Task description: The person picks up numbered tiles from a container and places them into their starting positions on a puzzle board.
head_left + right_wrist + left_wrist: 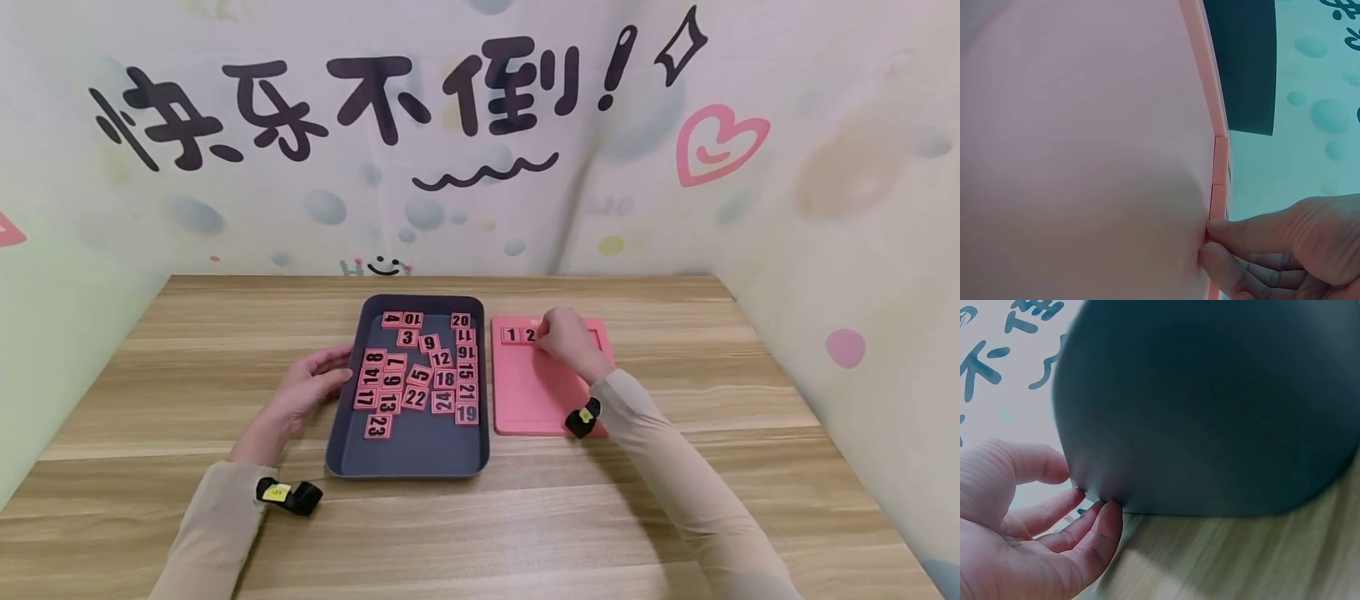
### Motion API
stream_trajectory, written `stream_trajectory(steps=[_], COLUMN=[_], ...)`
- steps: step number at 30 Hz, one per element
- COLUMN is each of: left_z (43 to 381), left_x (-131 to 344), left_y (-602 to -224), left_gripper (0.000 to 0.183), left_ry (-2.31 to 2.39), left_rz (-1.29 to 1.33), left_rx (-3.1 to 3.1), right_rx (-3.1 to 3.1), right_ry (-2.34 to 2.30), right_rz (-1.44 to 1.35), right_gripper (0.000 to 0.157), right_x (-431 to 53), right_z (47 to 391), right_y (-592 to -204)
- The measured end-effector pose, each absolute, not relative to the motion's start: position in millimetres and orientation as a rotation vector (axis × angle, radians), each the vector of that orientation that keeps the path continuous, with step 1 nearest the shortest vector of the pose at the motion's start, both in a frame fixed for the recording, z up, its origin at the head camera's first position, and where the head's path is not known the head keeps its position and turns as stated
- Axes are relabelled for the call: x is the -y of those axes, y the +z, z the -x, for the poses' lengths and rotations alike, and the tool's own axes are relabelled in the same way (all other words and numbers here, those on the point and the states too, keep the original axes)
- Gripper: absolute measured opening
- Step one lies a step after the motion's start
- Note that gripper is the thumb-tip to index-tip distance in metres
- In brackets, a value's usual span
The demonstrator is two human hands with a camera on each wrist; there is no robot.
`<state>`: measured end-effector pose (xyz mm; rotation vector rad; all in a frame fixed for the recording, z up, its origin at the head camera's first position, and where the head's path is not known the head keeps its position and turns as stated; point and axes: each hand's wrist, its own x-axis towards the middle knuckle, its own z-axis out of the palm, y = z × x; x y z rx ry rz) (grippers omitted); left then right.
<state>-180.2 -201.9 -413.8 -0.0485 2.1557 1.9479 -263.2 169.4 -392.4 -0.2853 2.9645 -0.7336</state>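
A dark grey tray [408, 457] holds several loose pink number tiles, among them a 23 tile [378, 427] and a 3 tile [407, 337]. My left hand [303, 387] rests against the tray's left side, its thumb and fingertips touching the outer wall [1197, 425]. Right of the tray lies a pink frame board [525, 383]. In its top left corner sit a 1 tile [511, 335] and a 2 tile [529, 335], side by side. My right hand [570, 340] pinches the right end of the 2 tile with thumb and forefinger, hiding that end.
Both things stand on a wooden table [187, 358], with a narrow gap between tray and board. A printed wall sheet [480, 217] rises behind the table's back edge. Each sleeve carries a small black camera, one on the left [288, 495] and one on the right [582, 418].
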Motion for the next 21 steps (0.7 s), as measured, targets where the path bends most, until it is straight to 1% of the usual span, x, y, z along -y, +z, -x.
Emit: stream_trajectory(steps=[6,12,16,21], left_z=[179.8,180.6,180.7,180.7], left_x=[202.1,202.9,202.8,202.7], left_y=[-413.1,-414.5,-414.7,-414.8], left_gripper=[0.054,0.053,0.053,0.053], left_ry=[1.945,1.948,1.948,1.948], left_rz=[0.04,0.042,0.029,0.039], left_rx=[-2.153,-2.154,-2.154,-2.152], right_rx=[-2.955,-2.948,-2.92,-2.914], right_ry=[-0.732,-0.759,-0.821,-0.878], right_rz=[0.288,0.311,0.312,0.365], right_gripper=[0.007,0.027,0.03,0.03], right_x=[-170.6,-164.0,-151.7,-127.7], right_z=[264.6,269.1,271.0,273.0], right_y=[-387.4,-378.5,-370.9,-362.1])
